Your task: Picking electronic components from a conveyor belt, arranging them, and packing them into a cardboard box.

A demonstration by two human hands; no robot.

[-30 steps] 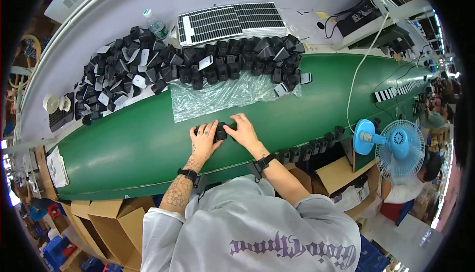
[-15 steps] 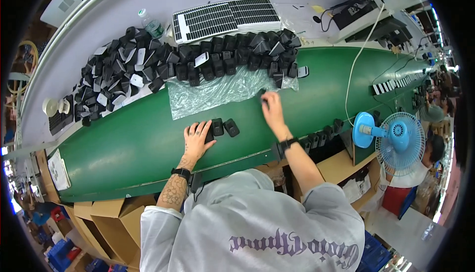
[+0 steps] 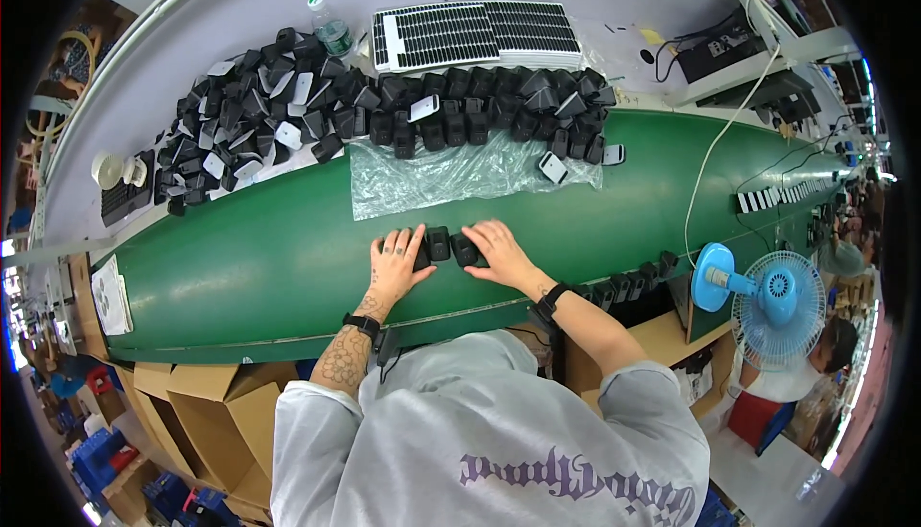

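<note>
Three small black box-shaped units stand in a short row on the green work surface. My left hand is curled over the left unit, covering most of it, with the thumb along its near side. My right hand grips the right unit between thumb and fingers. Between the two hands, the middle unit is untouched. Beyond them lies a clear plastic sheet, with a white-faced black unit at its right end.
A large heap of black units spreads along the far left side, continuing into stacked rows. Behind are a plastic bottle and trays of dark strips. At right, a blue fan stands near a row of black units.
My right hand has come back from the plastic sheet to the right unit. A white-faced unit now lies on the sheet's right end. My left hand stays at the left unit.
</note>
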